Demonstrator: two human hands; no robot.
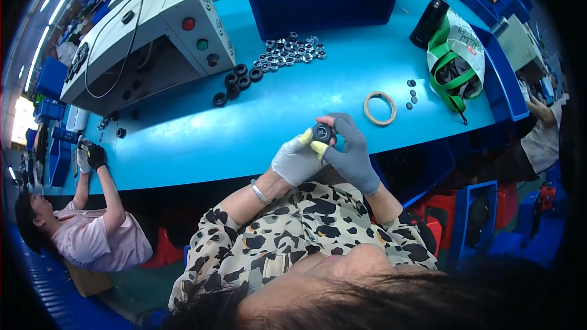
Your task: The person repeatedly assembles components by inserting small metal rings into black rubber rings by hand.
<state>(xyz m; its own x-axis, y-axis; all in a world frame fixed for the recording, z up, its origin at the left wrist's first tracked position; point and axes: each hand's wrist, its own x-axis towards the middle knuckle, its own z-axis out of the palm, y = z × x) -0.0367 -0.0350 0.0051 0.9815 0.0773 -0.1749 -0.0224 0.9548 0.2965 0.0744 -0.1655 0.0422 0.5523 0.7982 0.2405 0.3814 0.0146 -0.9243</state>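
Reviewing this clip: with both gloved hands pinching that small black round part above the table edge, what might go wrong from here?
1. The small black round part is held only by fingertips of the left hand and right hand, right at the blue table's near edge; a slip would likely drop it into the lap or onto the floor.
2. Gloves may dull the grip.
3. The tape ring and loose black discs lie near the right hand; a sweep might scatter them.

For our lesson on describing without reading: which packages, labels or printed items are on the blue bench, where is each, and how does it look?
Bag: far right of the bench, white with green straps and print, slumped open.
Control box: far left, grey, with red, green and black round buttons and small marks on its side.
No screens or signs show.
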